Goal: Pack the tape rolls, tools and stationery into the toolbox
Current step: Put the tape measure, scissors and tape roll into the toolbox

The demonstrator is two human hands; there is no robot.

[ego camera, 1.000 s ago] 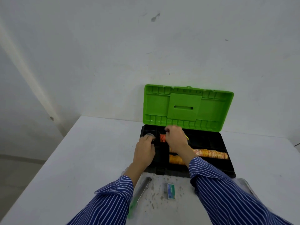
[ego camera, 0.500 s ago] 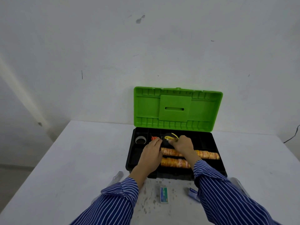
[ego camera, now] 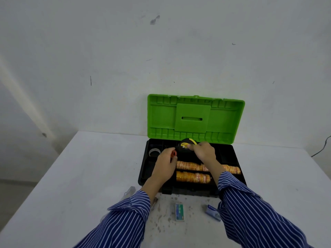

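A black toolbox [ego camera: 143,173] with an upright green lid [ego camera: 195,119] stands open on the white table. Two rows of orange tape rolls [ego camera: 192,177] lie in its front part, and a clear tape roll [ego camera: 154,152] sits in the back left compartment. My right hand [ego camera: 203,152] grips a black and yellow tape measure [ego camera: 185,144] at the back of the box. Inside the box, left of it, my left hand [ego camera: 165,162] holds a small red object [ego camera: 173,153]. On the table in front of the box lie a small green and white box [ego camera: 179,212] and a blue and white packet [ego camera: 212,212].
A clear plastic piece [ego camera: 129,191] lies by my left sleeve, partly hidden. The table surface in front of the box is speckled with dirt. A white wall rises right behind the toolbox. A dark cable [ego camera: 322,148] hangs at the far right.
My left hand left the clear tape roll in the back left compartment and moved right to the red object. My right hand shifted right and now grips the tape measure.
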